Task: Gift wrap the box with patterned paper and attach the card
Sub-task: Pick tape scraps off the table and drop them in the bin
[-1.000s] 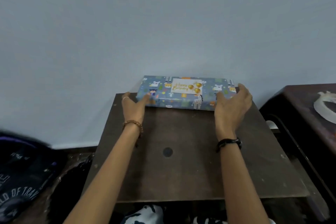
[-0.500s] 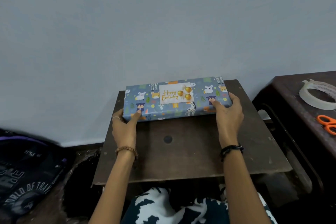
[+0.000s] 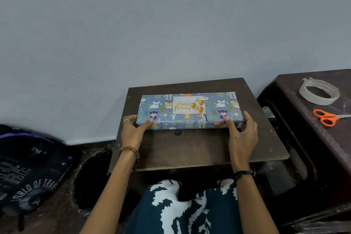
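A flat box wrapped in blue paper with cartoon animals (image 3: 214, 112) lies on a small dark wooden table (image 3: 190, 148), near its far edge. A white "Happy Birthday" card with gold balloons (image 3: 188, 107) sits on the box's top face. My left hand (image 3: 133, 131) grips the box's near left corner, thumb on top. At the near right corner my right hand (image 3: 241, 135) holds the box the same way.
To the right, a second dark table (image 3: 303, 119) carries a roll of tape (image 3: 319, 91) and orange-handled scissors (image 3: 325, 117). A dark printed bag (image 3: 28, 171) lies on the floor at left. A pale wall stands behind the table.
The box has come from the table's far edge toward me, still held in both hands. The view has tilted down, bringing my lap, the tape and the scissors into sight.
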### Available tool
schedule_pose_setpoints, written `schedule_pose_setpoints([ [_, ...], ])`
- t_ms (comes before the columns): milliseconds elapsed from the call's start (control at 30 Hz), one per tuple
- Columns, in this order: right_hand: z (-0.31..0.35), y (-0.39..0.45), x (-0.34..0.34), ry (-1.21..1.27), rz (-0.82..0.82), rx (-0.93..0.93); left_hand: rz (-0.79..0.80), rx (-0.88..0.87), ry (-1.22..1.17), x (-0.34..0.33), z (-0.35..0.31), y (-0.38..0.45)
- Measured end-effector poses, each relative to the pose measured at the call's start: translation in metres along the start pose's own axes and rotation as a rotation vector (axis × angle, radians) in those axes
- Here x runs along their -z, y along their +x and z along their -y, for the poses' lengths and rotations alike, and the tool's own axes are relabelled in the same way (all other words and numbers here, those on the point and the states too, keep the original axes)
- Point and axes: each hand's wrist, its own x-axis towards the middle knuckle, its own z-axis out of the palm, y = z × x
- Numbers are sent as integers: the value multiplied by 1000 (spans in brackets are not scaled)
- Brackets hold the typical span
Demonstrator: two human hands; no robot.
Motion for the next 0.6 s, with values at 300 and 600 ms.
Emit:
schedule_pose_setpoints([
  [300, 6, -15, -38, -274, -25, 404, -177, -399, 219, -20, -16, -42],
  [600, 3, -4, -48, -438, 199, 533, 19, -604, 482, -52, -27, -28],
])
